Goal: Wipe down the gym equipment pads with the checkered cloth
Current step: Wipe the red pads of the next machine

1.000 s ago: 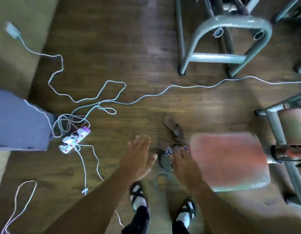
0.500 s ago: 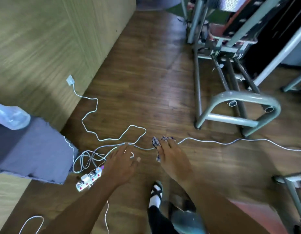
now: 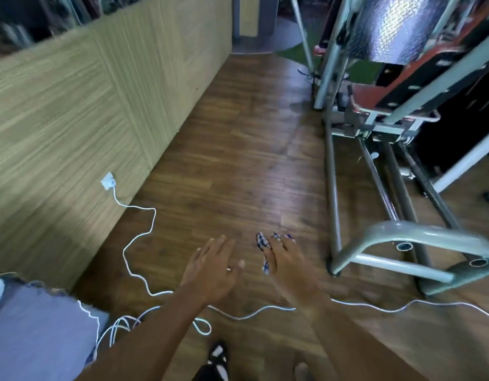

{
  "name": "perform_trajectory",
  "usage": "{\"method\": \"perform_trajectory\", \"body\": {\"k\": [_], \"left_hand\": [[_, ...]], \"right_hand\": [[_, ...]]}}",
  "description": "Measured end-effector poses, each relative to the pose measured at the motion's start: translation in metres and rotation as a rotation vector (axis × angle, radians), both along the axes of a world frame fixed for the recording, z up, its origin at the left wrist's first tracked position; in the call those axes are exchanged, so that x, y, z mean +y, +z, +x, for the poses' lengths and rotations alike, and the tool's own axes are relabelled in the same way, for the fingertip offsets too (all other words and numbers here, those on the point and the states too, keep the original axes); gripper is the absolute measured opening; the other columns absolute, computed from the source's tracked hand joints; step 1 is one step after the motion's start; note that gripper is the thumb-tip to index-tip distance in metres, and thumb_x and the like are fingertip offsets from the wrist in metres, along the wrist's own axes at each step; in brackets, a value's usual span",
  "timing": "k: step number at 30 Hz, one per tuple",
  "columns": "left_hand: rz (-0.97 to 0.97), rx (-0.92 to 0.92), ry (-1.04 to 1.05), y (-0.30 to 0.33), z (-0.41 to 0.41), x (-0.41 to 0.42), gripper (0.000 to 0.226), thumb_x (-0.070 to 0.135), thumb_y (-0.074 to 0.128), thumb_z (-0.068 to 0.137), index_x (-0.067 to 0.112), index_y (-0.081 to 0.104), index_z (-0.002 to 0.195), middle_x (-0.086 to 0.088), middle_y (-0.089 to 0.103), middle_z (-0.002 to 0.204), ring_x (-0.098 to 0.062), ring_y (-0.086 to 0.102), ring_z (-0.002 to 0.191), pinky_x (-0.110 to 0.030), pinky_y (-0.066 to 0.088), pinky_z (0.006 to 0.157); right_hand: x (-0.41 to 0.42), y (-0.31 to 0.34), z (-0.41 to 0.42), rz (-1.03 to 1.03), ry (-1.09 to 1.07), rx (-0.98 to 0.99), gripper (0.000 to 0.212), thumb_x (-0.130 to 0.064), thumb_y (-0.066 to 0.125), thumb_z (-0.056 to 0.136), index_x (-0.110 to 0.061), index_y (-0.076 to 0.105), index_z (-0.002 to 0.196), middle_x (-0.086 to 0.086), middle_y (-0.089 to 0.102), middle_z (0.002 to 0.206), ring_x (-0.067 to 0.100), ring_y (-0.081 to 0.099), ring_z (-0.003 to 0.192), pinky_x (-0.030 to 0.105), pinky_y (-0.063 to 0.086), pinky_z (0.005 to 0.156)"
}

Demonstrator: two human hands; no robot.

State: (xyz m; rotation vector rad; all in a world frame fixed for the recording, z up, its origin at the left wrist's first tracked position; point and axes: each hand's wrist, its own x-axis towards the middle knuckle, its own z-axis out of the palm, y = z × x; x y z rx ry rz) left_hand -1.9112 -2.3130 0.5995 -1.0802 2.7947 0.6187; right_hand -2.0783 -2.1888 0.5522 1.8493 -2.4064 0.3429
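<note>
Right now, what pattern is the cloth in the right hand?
Blue-and-white checks on the cloth, held in the right hand; head view.

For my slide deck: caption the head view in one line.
Right hand grips the checkered cloth, left hand open, above a wooden floor crossed by a white cable, beside gym equipment.

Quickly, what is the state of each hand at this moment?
Left hand: open, fingers spread, holding nothing.
Right hand: holding the small blue-and-white checkered cloth, which shows at its fingertips.
</note>
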Motion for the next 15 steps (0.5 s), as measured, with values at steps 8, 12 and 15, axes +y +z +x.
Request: {"method": "perform_trajectory", "body": {"k": [8,12,15], "left_hand": [[0.052,-0.005,-0.08,-0.011,-0.138,-0.134,0.066,0.058,0.035,0.098,0.026,0.025,0.154,0.001,0.016,0.165,-0.021,0.013,0.152,-0.041,0.015,0.122],[0.015,-0.011,-0.188,0.004,-0.22,-0.195,0.069,0.061,0.028,0.094,0.028,0.021,0.155,0.0,0.019,0.164,-0.021,0.016,0.151,-0.039,0.016,0.121],[0.038,-0.023,-0.257,0.008,-0.28,-0.224,0.064,0.058,0.031,0.1,0.029,0.018,0.156,0.001,0.016,0.165,-0.022,0.014,0.152,-0.042,0.015,0.122]], "right_hand": [[-0.113,0.006,-0.121,0.065,-0.098,-0.04,0.048,-0.015,0.047,0.084,-0.01,0.063,0.129,0.006,0.065,0.121,0.03,0.06,0.115,0.042,0.054,0.094],[-0.157,0.014,-0.189,0.118,-0.284,-0.169,0.053,-0.027,0.03,0.093,-0.016,0.055,0.139,0.007,0.06,0.132,0.03,0.054,0.125,0.043,0.053,0.095],[-0.177,0.016,-0.235,-0.003,-0.454,-0.298,0.056,-0.038,0.025,0.095,-0.016,0.06,0.133,0.008,0.061,0.132,0.03,0.055,0.124,0.045,0.052,0.095]]}}
